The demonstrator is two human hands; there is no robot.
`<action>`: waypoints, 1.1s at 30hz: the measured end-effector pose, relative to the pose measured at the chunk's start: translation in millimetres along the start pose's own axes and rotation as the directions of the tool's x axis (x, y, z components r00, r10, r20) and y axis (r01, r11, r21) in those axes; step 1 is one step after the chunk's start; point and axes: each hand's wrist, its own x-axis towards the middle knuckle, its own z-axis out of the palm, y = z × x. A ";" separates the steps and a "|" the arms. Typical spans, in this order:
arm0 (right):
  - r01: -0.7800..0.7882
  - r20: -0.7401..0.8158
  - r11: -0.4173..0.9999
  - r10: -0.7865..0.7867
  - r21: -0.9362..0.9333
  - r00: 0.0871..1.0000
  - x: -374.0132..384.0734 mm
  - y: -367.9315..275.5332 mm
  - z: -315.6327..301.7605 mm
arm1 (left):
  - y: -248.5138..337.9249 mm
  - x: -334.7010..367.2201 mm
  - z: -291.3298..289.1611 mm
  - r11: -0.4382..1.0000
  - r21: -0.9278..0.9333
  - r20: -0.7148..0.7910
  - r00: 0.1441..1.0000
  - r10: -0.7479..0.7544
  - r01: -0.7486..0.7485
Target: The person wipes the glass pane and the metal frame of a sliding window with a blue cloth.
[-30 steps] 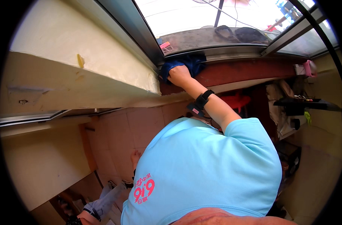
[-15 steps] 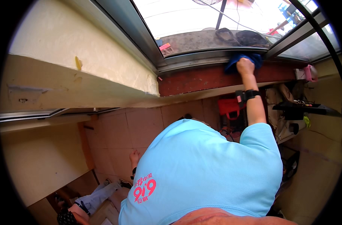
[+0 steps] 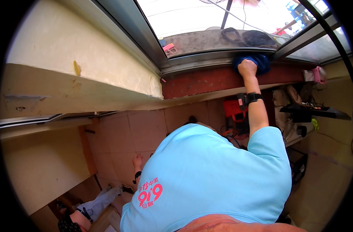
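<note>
A bunched blue cloth lies on the dark red window sill, against the lower rail of the metal window frame. My right hand is closed in a fist on its left part, with the arm stretched out and a black band on the wrist. The palm side and fingertips are hidden. Low at my left side hangs my left hand, small in view, its fingers curled in and nothing seen in them. The red sill has a worn, chipped surface.
A pink object stands at the sill's right end. Below it are a black monitor and a cluttered desk. A red bag sits beneath my right arm. Another person's legs show at lower left. A wall corner juts out left.
My right hand has slid a little to the left along the sill, still gripping the blue cloth, whose folds have shifted. My left hand stays low at my side.
</note>
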 end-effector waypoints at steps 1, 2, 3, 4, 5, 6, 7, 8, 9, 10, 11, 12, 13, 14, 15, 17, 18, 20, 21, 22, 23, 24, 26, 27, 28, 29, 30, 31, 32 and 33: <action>0.022 -0.006 1.000 -0.022 0.015 1.000 -5.8 -12.5 -0.7 | 4.3 2.3 -0.2 0.998 0.060 0.012 1.000 -0.014 0.013; 0.045 -0.010 0.998 -0.044 0.033 0.999 -11.3 -24.9 -3.9 | 7.3 4.0 -2.2 0.999 0.046 0.016 1.000 -0.025 0.025; 0.082 -0.020 0.995 -0.081 0.051 0.997 -15.2 -42.0 -8.1 | 1.3 3.3 -2.1 0.999 0.020 0.013 0.999 -0.043 0.043; 0.124 -0.048 0.991 -0.121 0.053 0.991 -19.3 -57.6 -7.1 | -3.7 1.9 -0.8 0.998 -0.006 0.010 0.998 -0.060 0.060; 0.147 -0.044 0.986 -0.143 0.084 0.989 -24.5 -62.2 -5.3 | 18.1 5.2 -3.0 0.999 0.030 0.024 0.999 -0.038 0.037; 0.167 -0.054 0.982 -0.162 0.086 0.985 -29.9 -73.5 -4.5 | 33.7 0.3 -2.6 0.999 0.046 0.031 0.999 -0.019 0.017; 0.187 -0.063 0.978 -0.182 0.092 0.981 -35.0 -84.2 -3.1 | 45.7 -2.0 -2.8 0.998 0.063 0.035 0.999 -0.001 -0.002; 0.222 -0.072 0.969 -0.215 0.106 0.974 -38.9 -93.9 -0.2 | 52.2 -1.4 -4.0 0.997 0.072 0.045 0.999 -0.013 0.010; 0.257 -0.078 0.959 -0.249 0.120 0.965 -43.5 -105.9 -4.0 | 55.3 -0.7 -4.9 0.996 0.081 0.054 0.998 -0.028 0.024; 0.274 -0.103 0.950 -0.260 0.150 0.960 -48.6 -116.0 -8.8 | 57.7 -0.9 -5.7 0.995 0.090 0.063 0.997 -0.043 0.038; 0.294 -0.111 0.938 -0.278 0.183 0.954 -51.1 -122.2 -8.2 | 62.5 -0.6 -5.3 0.996 0.086 0.058 0.998 -0.026 0.021; 0.318 -0.094 0.925 -0.305 0.206 0.948 -53.8 -130.4 -9.8 | 66.3 0.3 -4.5 0.996 0.084 0.052 0.999 -0.008 0.003; 0.341 -0.079 0.912 -0.332 0.229 0.940 -57.1 -140.5 -11.2 | 70.4 2.1 -3.7 0.997 0.081 0.047 0.999 0.011 -0.015; 0.411 -0.119 0.883 -0.394 0.228 0.911 -61.4 -153.7 -13.2 | 68.1 4.0 -4.6 0.994 0.101 0.026 0.999 0.045 -0.047; 0.487 -0.161 0.846 -0.461 0.219 0.873 -66.1 -170.0 -16.5 | 53.9 4.9 -2.3 0.991 0.112 0.003 0.997 0.077 -0.077; 0.528 -0.155 0.800 -0.505 0.285 0.849 -74.2 -199.1 -17.1 | 46.0 9.4 -3.4 0.996 0.053 0.003 0.998 0.068 -0.068; 0.566 -0.193 0.762 -0.532 0.315 0.824 -79.5 -212.5 -15.8 | 42.6 13.1 -4.6 0.999 -0.030 0.021 0.999 0.026 -0.025; 0.637 -0.251 0.675 -0.587 0.372 0.769 -85.0 -242.5 -10.9 | 40.1 13.9 -1.5 0.996 -0.091 0.029 1.000 0.006 -0.003; 0.664 -0.266 0.625 -0.615 0.409 0.742 -85.1 -253.8 -6.4 | 45.1 5.0 -1.0 0.998 -0.063 0.015 1.000 0.023 -0.022; 0.643 -0.241 0.628 -0.607 0.438 0.757 -86.0 -255.6 -6.4 | 46.0 2.9 0.2 0.998 -0.038 0.004 0.999 0.050 -0.050; 0.618 -0.214 0.629 -0.598 0.472 0.772 -86.4 -256.8 -8.1 | 44.6 3.3 -0.3 0.997 -0.071 0.012 1.000 0.023 -0.022; 0.591 -0.187 0.629 -0.589 0.504 0.786 -85.6 -256.3 -9.6 | 43.1 3.6 -0.9 0.995 -0.103 0.021 1.000 -0.004 0.006; 0.570 -0.163 0.658 -0.573 0.493 0.803 -80.9 -242.9 -18.3 | 32.7 2.4 -3.8 0.988 -0.145 0.052 0.998 -0.038 0.045; 0.561 -0.150 0.669 -0.569 0.489 0.809 -79.5 -232.8 -22.0 | 24.2 1.1 -5.3 0.986 -0.155 0.071 0.996 -0.046 0.057; 0.598 -0.221 0.665 -0.566 0.447 0.795 -78.1 -226.0 -15.8 | 6.7 -4.9 -2.8 0.980 -0.186 0.079 0.995 -0.058 0.072; 0.583 -0.281 0.698 -0.511 0.416 0.812 -67.7 -211.4 -18.0 | 10.5 -4.5 -3.7 0.992 -0.126 0.043 0.999 -0.026 0.031; 0.579 -0.266 0.732 -0.514 0.359 0.815 -59.6 -189.1 -20.9 | 14.9 -4.3 -4.1 0.998 -0.064 0.010 1.000 0.009 -0.008; 0.536 -0.233 0.783 -0.483 0.317 0.844 -53.5 -174.1 -14.1 | 5.6 -5.5 1.0 0.999 -0.024 -0.028 0.999 0.044 -0.045; 0.513 -0.225 0.803 -0.463 0.303 0.857 -46.1 -154.5 -12.0 | 2.6 -5.1 4.2 0.999 -0.026 -0.045 0.998 0.038 -0.039; 0.511 -0.250 0.821 -0.455 0.256 0.855 -41.2 -137.3 -19.9 | -1.3 -6.5 6.6 0.999 -0.029 -0.067 0.997 0.027 -0.029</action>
